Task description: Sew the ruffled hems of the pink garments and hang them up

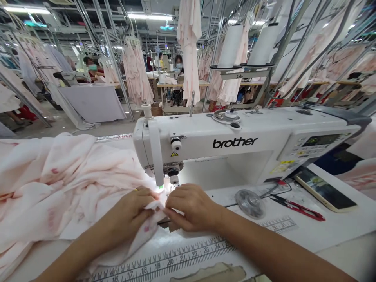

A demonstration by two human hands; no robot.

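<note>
Pale pink printed fabric point(70, 172) lies bunched over the left of the sewing table, and a corner of it runs up to the needle area. My left hand point(132, 211) is closed on that fabric just left of the needle. Opposite it, my right hand point(190, 207) pinches the fabric's edge with thumb and fingers. Both hands are right below the head of a white sewing machine point(199, 137), whose lamp lights the spot. The needle and presser foot are mostly hidden behind my fingers.
A ruler strip point(176, 258) runs along the table's front. On the right lie red-handled thread snips point(305, 207), a phone point(326, 190) and a clear round disc point(250, 203). Thread cones point(230, 47) stand above the machine. Hanging garments and people at other tables fill the background.
</note>
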